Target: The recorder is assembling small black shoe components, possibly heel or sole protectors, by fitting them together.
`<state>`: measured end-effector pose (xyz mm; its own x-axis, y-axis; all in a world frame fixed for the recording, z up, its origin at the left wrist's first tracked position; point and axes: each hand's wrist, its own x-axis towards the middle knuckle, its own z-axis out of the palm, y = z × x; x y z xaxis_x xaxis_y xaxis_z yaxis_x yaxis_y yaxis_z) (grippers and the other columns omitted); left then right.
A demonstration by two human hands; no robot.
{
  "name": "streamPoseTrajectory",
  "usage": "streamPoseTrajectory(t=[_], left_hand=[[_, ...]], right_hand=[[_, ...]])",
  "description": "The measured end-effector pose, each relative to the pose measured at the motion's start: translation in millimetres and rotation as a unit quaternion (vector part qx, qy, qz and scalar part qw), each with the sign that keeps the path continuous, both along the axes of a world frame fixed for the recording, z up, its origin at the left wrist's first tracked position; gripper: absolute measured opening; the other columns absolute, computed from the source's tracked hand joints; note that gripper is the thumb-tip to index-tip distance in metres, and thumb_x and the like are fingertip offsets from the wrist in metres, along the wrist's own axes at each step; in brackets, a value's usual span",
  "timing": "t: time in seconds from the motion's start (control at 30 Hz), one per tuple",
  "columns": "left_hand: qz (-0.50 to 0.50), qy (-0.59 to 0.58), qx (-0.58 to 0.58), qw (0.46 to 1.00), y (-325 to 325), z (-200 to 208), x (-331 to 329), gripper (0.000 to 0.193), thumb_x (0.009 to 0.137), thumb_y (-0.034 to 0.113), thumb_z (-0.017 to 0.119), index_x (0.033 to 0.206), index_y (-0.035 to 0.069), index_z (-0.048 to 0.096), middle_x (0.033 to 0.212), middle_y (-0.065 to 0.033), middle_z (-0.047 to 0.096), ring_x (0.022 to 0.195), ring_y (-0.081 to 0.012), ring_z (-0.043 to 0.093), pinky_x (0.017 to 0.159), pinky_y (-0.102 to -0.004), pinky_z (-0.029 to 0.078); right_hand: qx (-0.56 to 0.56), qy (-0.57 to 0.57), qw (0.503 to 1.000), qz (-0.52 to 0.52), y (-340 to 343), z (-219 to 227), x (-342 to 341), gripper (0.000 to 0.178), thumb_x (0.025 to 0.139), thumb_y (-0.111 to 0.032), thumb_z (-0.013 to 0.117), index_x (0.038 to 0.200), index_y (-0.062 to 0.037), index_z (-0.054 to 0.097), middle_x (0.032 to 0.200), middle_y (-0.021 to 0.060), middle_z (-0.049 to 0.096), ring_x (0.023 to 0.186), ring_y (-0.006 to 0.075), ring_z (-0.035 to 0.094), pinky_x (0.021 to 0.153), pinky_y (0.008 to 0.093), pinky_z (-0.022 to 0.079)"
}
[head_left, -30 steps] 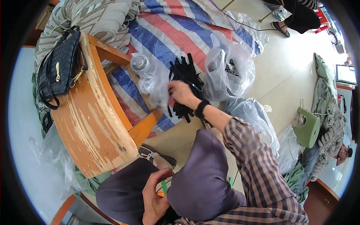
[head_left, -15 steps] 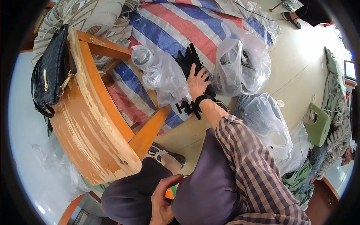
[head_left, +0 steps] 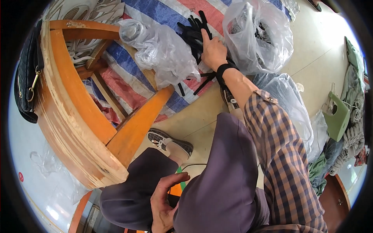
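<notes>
My right hand reaches down onto a pile of black strips on the striped sheet. Its index finger points along them, while the other fingers bend down over the strips; their tips and the thumb are hidden. Loose strip ends stick out below the wrist, which wears a black band. My left hand rests between my thighs, holding nothing, with fingers and thumb apart. Just left of the pile lies a crumpled clear plastic bag. Right of it stands a translucent bag with dark contents.
A worn wooden chair takes up the left, with a black handbag hanging on it. Another clear bag lies beside my right forearm. Farther right are a green plastic stool-like object and bundled grey-green cloth.
My view has shifted. The fingers of my right hand, spread over the black strips before, are now drawn together and bent. My left hand stays between my thighs.
</notes>
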<state>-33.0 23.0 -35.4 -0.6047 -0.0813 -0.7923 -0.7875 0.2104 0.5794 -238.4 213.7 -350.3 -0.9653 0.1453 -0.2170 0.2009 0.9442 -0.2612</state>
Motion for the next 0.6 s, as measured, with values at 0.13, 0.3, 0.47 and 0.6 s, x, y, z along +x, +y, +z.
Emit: streamPoseTrajectory(t=[0.13,0.3,0.47,0.6], left_hand=[[0.007,-0.004,-0.018,1.0,2,1,-1,0.038,0.081,0.018,0.064,0.113,-0.001,0.052,0.109,-0.0149,0.059,0.1,-0.023,0.059,0.091,-0.0337,0.044],[-0.013,0.009,-0.016,1.0,-3,-11,4,0.048,0.078,0.024,0.072,0.115,0.001,0.051,0.108,-0.0143,0.059,0.099,-0.0237,0.059,0.091,-0.0346,0.044],[-0.022,0.042,0.021,0.999,-5,-18,3,0.043,0.078,-0.003,0.059,0.12,-0.003,0.047,0.115,-0.0147,0.055,0.106,-0.0238,0.057,0.096,-0.0345,0.042],[-0.023,0.07,0.018,0.997,-6,-24,2,0.043,0.079,-0.008,0.056,0.121,-0.002,0.047,0.114,-0.0131,0.056,0.105,-0.0222,0.057,0.093,-0.033,0.044]], right_hand=[[-0.103,-0.026,0.994,-0.024,18,16,-17,0.08,0.068,-0.015,0.066,0.139,-0.0138,0.028,0.107,0.0261,0.056,0.098,0.0405,0.058,0.083,0.044,0.048],[-0.34,0.078,0.937,-0.02,52,15,-25,0.077,0.065,-0.017,0.068,0.133,-0.0027,0.036,0.095,0.0175,0.061,0.086,0.0276,0.06,0.082,0.034,0.046],[-0.528,-0.037,0.845,-0.076,69,58,-34,0.059,0.062,-0.013,0.071,0.113,0.0051,0.046,0.083,0.0114,0.056,0.075,0.0208,0.057,0.062,0.0344,0.049],[-0.656,-0.059,0.742,-0.126,71,111,-19,0.063,0.062,-0.007,0.069,0.118,0.0042,0.043,0.081,0.0094,0.057,0.065,0.017,0.057,0.054,0.0304,0.048]])
